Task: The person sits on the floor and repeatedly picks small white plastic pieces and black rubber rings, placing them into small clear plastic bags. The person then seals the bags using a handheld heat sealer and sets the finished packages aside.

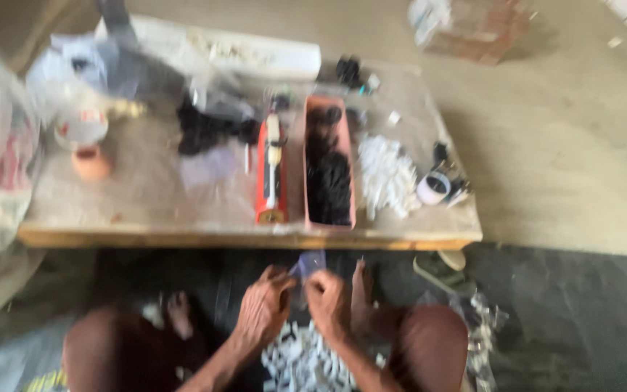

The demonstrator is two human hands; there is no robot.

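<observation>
Knees frame the bottom of the blurred view, with a heap of small white pieces (302, 359) lying on the floor between the legs. Just above that heap the left hand (263, 312) and the right hand (328, 301) are drawn close together, each pinched on a lower edge of a small clear plastic pouch (308, 265), which stands roughly upright between them with its long axis running away from the person toward the table; the blur hides its contents. A bare foot (361, 290) rests just right of the right hand, and a sandal (440, 268) lies on the dark floor further right. Beyond the hands, the near edge of a low wooden table (146, 218) crosses the view. On it, a red tool (271, 170) and a salmon-coloured tray (328, 167) holding dark pieces lie side by side, both lengthwise away from the person. A pile of white pieces (386, 174) sits right of the tray, with a roll of tape (435, 187) near the table's right edge. To the left stands a small terracotta pot (90, 161), and a long white box (219, 54) lies along the far edge. A carton (473, 25) stands on the floor beyond.
</observation>
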